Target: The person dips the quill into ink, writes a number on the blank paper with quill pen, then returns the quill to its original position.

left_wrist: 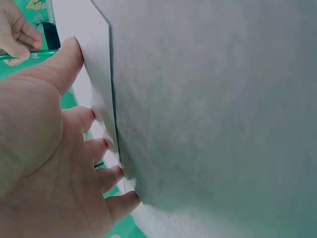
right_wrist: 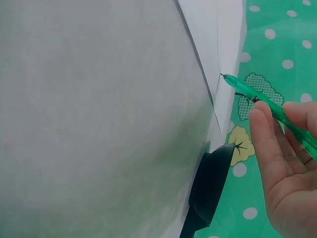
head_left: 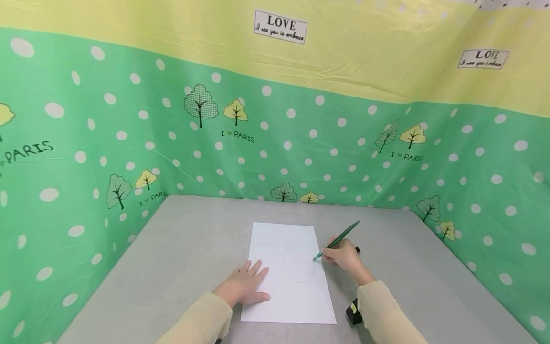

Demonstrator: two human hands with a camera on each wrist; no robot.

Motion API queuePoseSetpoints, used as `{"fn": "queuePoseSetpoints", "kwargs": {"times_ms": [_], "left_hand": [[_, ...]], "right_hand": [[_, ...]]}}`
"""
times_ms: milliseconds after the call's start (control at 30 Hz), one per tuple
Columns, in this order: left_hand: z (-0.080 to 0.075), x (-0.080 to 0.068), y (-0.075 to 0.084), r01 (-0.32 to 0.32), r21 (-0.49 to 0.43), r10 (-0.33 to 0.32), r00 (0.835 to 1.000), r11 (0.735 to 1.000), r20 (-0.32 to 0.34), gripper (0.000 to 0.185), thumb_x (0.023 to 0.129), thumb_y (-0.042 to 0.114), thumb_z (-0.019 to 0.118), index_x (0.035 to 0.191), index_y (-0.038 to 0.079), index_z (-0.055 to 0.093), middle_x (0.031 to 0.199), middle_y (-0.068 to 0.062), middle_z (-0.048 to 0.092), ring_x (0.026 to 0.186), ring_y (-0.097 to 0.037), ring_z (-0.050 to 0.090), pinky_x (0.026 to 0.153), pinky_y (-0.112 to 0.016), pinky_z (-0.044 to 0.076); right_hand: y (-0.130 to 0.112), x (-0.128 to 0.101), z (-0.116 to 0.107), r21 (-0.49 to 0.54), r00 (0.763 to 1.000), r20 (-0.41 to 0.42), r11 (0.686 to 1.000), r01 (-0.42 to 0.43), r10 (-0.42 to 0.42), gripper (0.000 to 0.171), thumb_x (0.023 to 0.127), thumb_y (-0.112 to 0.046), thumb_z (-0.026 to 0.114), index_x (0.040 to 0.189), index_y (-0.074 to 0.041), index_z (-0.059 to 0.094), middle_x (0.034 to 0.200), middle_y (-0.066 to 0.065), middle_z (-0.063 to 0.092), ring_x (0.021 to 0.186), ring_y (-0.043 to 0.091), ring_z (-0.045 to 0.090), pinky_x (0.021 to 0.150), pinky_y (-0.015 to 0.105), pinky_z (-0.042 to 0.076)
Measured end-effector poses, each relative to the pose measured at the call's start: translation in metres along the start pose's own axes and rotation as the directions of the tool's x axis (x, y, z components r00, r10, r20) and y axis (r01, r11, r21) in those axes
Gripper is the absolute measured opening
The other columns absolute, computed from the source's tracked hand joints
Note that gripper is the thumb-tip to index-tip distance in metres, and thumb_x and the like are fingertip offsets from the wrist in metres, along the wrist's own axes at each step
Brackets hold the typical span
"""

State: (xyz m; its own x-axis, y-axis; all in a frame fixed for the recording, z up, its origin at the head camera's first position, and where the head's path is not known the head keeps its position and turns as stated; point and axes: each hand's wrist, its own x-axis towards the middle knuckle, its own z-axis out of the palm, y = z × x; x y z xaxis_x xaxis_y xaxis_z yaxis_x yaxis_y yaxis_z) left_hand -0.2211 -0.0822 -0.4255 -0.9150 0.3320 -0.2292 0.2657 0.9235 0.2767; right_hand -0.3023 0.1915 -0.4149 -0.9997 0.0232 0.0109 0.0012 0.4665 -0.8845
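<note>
One thin green pen [head_left: 337,241], smooth white paper [head_left: 275,248].

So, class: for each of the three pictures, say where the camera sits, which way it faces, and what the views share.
Head: on the head, facing forward and down at the paper; shows left hand, right hand, both sleeves.
Left wrist: at the left palm, facing along fingers lying flat on the sheet's edge.
Right wrist: at the right palm, facing the green pen tip on the sheet.
Shared: all show paper and pen.
</note>
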Motion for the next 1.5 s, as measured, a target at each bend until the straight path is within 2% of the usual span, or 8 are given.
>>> {"fn": "queuePoseSetpoints", "kwargs": {"times_ms": [533,1167,1500], "left_hand": [[0.001,0.001,-0.001,0.019,0.004,-0.019,1.0,1.0,-0.005,0.074,0.083,0.054,0.058,0.141,0.013,0.038,0.148,-0.011,0.027,0.135,-0.036,0.017,0.107,-0.052,0.018],[-0.004,-0.002,0.002,0.011,0.005,-0.011,1.0,1.0,0.004,0.072,0.084,0.052,0.057,0.141,0.012,0.038,0.148,-0.012,0.027,0.135,-0.036,0.018,0.106,-0.053,0.018],[-0.003,-0.001,0.002,0.013,0.015,-0.013,1.0,1.0,0.003,0.073,0.084,0.053,0.057,0.141,0.012,0.038,0.147,-0.012,0.027,0.135,-0.036,0.018,0.106,-0.053,0.019]], "right_hand": [[0.0,0.005,0.004,-0.019,1.0,0.004,1.0,0.019,-0.019,0.011,0.08,0.003,0.064,0.077,0.001,0.054,0.07,0.01,0.063,0.064,0.019,0.064,0.06,0.032,0.056],[-0.001,0.01,0.008,0.0,1.0,0.007,1.0,0.012,-0.012,0.009,0.081,0.003,0.064,0.078,0.003,0.055,0.07,0.009,0.063,0.065,0.018,0.064,0.061,0.03,0.055],[-0.004,0.011,0.01,-0.037,1.0,0.002,0.999,0.018,-0.018,0.007,0.081,0.003,0.063,0.079,0.004,0.056,0.07,0.009,0.064,0.064,0.018,0.064,0.06,0.03,0.055]]}}
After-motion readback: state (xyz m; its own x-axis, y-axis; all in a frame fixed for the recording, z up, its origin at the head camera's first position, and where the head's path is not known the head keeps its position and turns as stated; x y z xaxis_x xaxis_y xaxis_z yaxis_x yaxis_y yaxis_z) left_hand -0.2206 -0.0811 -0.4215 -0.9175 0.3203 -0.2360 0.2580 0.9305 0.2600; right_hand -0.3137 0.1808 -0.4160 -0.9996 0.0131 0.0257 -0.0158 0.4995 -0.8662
